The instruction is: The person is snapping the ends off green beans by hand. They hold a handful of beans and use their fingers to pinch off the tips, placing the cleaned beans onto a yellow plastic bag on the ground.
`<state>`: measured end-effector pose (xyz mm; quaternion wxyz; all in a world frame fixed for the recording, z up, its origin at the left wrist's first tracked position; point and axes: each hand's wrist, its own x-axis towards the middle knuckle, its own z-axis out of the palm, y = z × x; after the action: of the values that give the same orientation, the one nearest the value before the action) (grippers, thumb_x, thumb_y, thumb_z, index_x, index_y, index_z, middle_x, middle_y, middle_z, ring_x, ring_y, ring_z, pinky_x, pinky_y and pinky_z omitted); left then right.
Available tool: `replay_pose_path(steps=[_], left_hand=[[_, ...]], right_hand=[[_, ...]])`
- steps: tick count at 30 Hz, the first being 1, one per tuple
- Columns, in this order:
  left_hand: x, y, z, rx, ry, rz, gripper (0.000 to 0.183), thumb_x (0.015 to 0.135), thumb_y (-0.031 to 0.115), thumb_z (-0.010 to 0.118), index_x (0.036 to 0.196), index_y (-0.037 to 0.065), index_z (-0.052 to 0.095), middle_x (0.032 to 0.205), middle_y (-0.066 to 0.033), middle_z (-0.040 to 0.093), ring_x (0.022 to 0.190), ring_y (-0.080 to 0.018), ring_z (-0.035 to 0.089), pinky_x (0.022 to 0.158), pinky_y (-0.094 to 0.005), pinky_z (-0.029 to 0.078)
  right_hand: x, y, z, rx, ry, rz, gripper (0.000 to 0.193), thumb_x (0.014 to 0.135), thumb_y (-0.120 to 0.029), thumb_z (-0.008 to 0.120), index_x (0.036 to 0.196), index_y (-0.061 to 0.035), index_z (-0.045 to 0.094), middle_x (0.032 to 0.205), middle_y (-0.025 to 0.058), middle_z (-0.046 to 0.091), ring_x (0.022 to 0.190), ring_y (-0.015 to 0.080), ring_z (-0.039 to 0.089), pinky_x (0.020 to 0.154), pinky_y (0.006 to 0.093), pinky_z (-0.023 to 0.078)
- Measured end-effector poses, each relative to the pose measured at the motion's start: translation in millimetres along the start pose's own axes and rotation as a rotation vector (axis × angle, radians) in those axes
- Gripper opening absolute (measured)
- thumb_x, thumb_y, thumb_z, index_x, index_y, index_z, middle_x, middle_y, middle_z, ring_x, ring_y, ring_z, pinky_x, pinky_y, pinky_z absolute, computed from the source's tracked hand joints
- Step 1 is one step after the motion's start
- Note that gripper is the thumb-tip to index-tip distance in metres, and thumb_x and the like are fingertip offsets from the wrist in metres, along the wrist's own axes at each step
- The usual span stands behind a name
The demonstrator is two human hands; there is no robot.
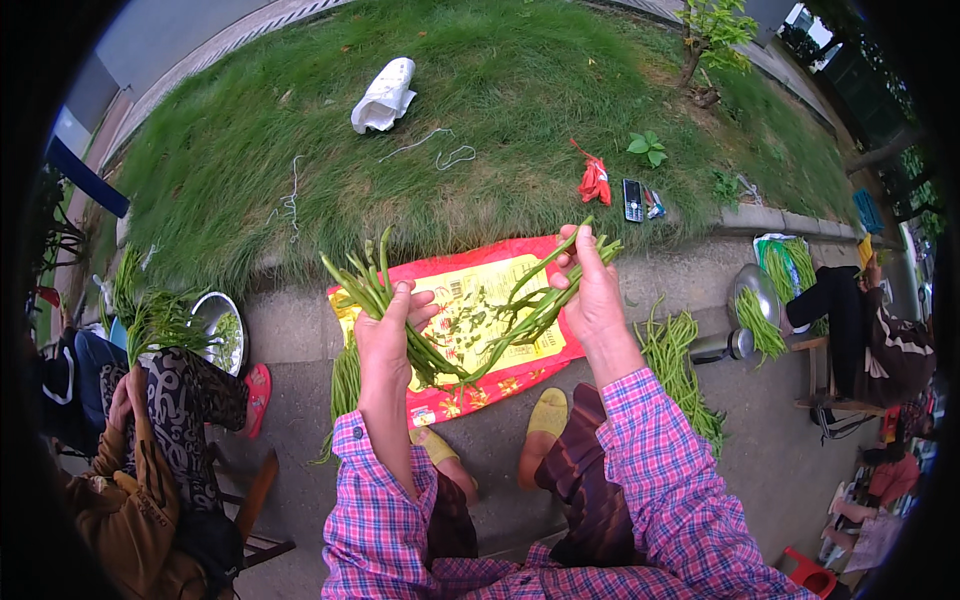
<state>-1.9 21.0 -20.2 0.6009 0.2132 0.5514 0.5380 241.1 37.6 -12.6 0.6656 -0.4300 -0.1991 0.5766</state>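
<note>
My left hand is closed round a bunch of long green beans, with the thumb on top and the bean ends sticking up past the fingers. A second bunch of long green beans is gripped in my right hand, its loose ends drooping toward the middle. Both bunches hang over a red and yellow plastic sack spread flat on the pavement. Small green bean scraps lie scattered on it. My feet in yellow slippers stand at the sack's near edge.
Bean piles lie at the right and left of the sack. Beyond a kerb is grass with a white bag, a red bag and a phone. Co-workers sit on both sides, near metal basins.
</note>
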Motion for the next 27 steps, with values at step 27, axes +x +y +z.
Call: replay_pose_path(steps=[27], left_hand=[[-22, -2, 21, 0.425, -0.224, 0.217, 0.019, 0.088, 0.008, 0.069, 0.106, 0.002, 0.070, 0.083, -0.0010, 0.069, 0.075, -0.0059, 0.060, 0.067, -0.0239, 0.049]], right_hand=[[-30, 39, 26, -1.115, -0.514, -0.135, 0.018, 0.089, -0.019, 0.063, 0.102, -0.0057, 0.061, 0.082, 0.0188, 0.062, 0.073, 0.0288, 0.063, 0.067, 0.0370, 0.049]])
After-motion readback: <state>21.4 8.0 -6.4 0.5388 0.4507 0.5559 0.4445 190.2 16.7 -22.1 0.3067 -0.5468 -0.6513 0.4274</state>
